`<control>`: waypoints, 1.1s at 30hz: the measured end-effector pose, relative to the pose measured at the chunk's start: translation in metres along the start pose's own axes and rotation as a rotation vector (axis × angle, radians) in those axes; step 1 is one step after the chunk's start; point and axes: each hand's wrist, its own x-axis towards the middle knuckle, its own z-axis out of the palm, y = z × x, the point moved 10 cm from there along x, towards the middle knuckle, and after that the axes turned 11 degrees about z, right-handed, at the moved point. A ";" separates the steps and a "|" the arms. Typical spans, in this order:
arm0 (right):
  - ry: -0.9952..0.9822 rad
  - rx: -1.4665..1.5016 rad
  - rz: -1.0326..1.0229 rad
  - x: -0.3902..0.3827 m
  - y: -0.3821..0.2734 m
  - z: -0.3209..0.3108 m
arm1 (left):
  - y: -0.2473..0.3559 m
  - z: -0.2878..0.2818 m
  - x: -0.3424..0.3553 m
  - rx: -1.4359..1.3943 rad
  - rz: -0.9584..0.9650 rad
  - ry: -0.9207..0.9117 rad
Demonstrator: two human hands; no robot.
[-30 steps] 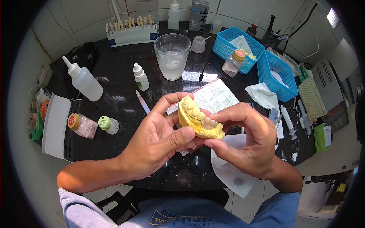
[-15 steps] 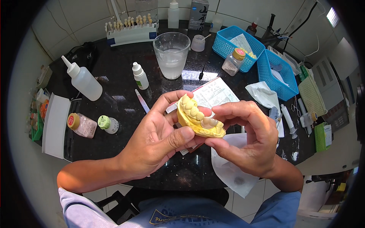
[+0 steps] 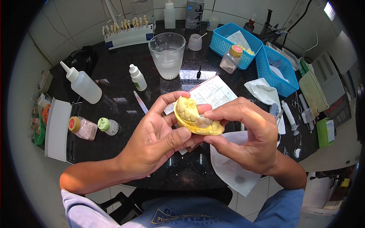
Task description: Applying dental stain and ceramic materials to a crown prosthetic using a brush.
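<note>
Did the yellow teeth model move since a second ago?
No, hardly at all. The yellow teeth model, held in the left hand and right hand, sits just below the printed paper, as before.

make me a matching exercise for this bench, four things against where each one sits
Things:
1. yellow dental cast
2. clear plastic cup
3. squeeze bottle
4. small jar with orange lid

Places:
A. in a blue basket
B. far left of the dark table
C. between both hands
D. back centre of the table

Pairs: 1-C, 2-D, 3-B, 4-A
</note>
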 end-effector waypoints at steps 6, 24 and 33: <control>0.097 0.170 0.050 -0.004 0.013 -0.005 | 0.001 0.001 0.001 -0.014 0.038 0.026; -0.146 0.344 0.239 -0.004 0.027 0.009 | 0.000 -0.010 -0.002 0.146 -0.010 0.094; -0.129 0.449 0.267 -0.003 0.031 0.014 | 0.004 -0.016 -0.007 0.162 0.014 0.122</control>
